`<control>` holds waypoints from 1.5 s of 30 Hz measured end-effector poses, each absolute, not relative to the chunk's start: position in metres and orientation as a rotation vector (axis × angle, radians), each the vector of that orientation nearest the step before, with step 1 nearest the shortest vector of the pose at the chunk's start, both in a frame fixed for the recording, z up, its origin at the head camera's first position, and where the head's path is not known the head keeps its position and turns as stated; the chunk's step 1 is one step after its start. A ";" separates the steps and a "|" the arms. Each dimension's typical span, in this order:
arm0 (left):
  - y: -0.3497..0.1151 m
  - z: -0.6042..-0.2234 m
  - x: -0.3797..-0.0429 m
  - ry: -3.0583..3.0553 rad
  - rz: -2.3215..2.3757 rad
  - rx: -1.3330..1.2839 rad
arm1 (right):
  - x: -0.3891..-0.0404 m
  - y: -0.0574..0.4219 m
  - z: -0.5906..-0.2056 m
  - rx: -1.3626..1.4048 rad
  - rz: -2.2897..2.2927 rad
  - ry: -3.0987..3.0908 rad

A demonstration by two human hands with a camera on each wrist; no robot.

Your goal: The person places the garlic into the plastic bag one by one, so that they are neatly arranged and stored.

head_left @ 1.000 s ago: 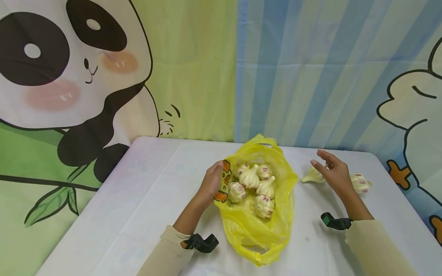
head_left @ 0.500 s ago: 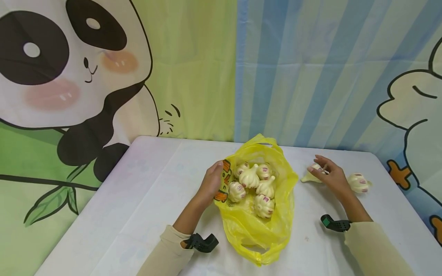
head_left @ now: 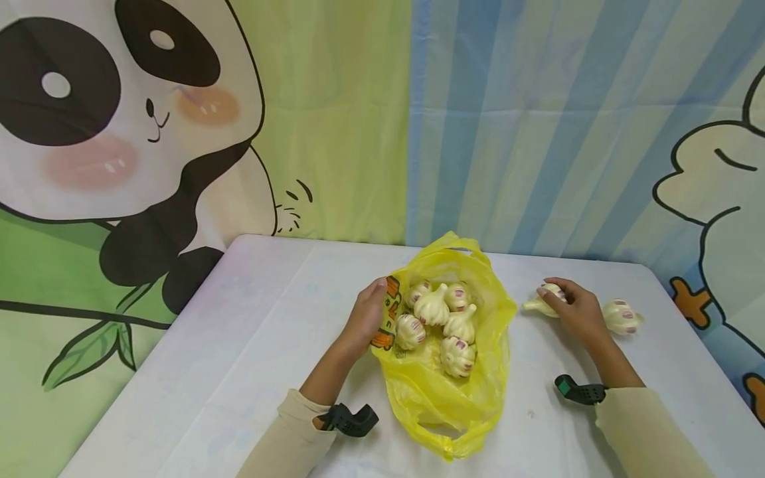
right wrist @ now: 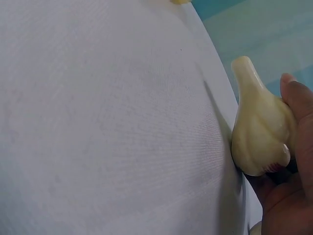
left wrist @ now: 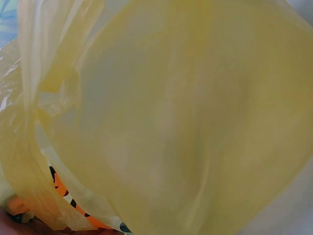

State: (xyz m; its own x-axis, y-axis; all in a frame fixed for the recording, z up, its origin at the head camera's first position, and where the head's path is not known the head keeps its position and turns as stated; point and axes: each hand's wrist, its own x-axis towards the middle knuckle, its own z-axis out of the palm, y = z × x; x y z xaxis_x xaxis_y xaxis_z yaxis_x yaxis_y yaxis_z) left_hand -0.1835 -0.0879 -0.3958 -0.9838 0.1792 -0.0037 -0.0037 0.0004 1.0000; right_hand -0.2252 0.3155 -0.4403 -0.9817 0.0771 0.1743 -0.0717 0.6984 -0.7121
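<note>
A yellow plastic bag (head_left: 442, 405) lies spread on the table with several garlic bulbs (head_left: 431, 307) on it or inside its mouth. My left hand (head_left: 364, 318) grips the bag's left edge, by an orange cartoon print; in the left wrist view the yellow film (left wrist: 171, 112) covers most of the picture. To the right of the bag, my right hand (head_left: 580, 312) has thumb and fingers round a garlic bulb (head_left: 542, 302), whose stem points left. In the right wrist view this bulb (right wrist: 261, 127) sits at the table surface, between thumb and fingers.
Another garlic bulb (head_left: 621, 317) rests on the table right of my right hand. The white table (head_left: 251, 358) ends at a curtain (head_left: 508, 133) printed with a panda and stripes. A black wrist camera (head_left: 352, 421) sits on each wrist.
My right hand has come down onto the garlic bulb and its fingers have closed round it. The left hand and the bag have stayed in place.
</note>
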 end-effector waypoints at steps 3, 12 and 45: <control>-0.087 -0.397 -0.184 2.113 2.137 0.186 | -0.224 0.316 -0.439 -0.010 1.142 -2.719; -0.087 -0.399 -0.184 2.118 2.136 0.148 | -0.224 0.314 -0.435 -0.011 1.149 -2.713; -0.088 -0.397 -0.183 2.148 2.114 0.148 | -0.222 0.274 -0.375 0.165 1.295 -2.472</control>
